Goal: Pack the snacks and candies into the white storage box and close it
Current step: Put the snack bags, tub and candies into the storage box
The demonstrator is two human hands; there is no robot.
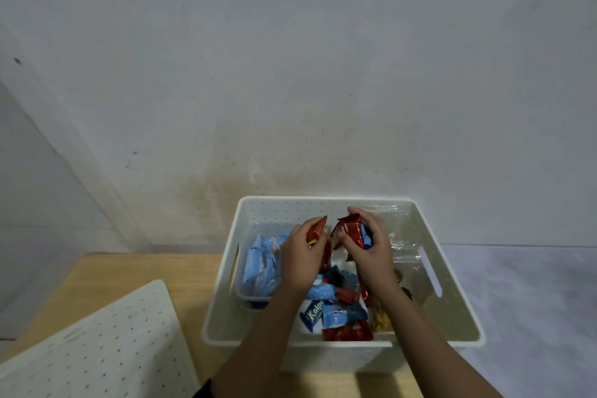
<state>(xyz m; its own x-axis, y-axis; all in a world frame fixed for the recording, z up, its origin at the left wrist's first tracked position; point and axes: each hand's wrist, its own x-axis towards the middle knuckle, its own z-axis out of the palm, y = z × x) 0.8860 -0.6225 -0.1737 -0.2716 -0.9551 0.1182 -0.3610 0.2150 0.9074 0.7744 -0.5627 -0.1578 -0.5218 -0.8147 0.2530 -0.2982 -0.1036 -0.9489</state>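
Observation:
The white perforated storage box stands open on a wooden table, against the wall. Both my hands reach inside it. My left hand grips a red snack packet. My right hand holds a bunch of red and blue packets. Loose blue and red packets lie on the box floor, one dark blue and marked "Kalpa". A clear tub of light-blue packets sits at the box's left side. Clear plastic with brownish snacks lies at its right, partly hidden by my right arm.
The box's white perforated lid lies flat on the wooden table at the lower left. A stained pale wall rises just behind the box. To the right of the table is grey floor.

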